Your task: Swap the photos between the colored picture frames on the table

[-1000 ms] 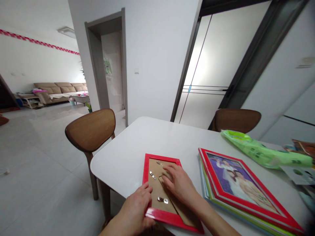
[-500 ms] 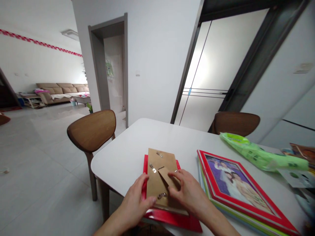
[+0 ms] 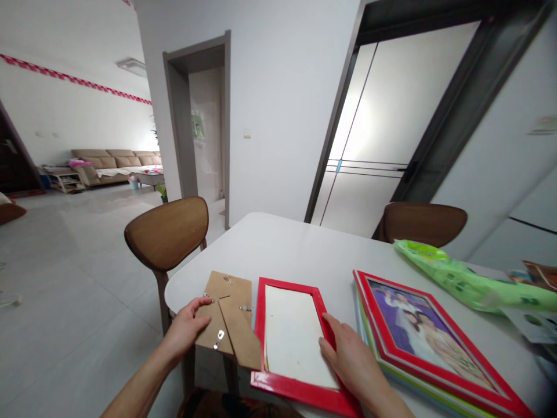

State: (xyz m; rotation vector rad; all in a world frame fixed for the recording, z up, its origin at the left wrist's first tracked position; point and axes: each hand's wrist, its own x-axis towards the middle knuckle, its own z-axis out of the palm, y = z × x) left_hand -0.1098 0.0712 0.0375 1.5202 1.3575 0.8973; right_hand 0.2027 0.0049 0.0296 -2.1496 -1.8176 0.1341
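There are two hands (image 3: 187, 325) (image 3: 354, 354), one backing board (image 3: 230, 319) and four clips (image 3: 227, 280) (image 3: 209, 298) (image 3: 246, 308) (image 3: 219, 339).

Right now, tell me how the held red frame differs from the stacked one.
The held frame shows a white sheet; the stacked frame, a photo. The right hand holds the held frame; neither hand holds the stacked frame. The held frame lies on the table; the stacked frame, atop a pile. Both have red borders.

Premises: domestic, a home's dining area. Evidence: white table (image 3: 287, 247) ahead of the right hand (image 3: 350, 351), wooden chair (image 3: 169, 232) beyond the left hand (image 3: 187, 325), cushioned living-room sofa (image 3: 113, 164) far out on that hand's side.
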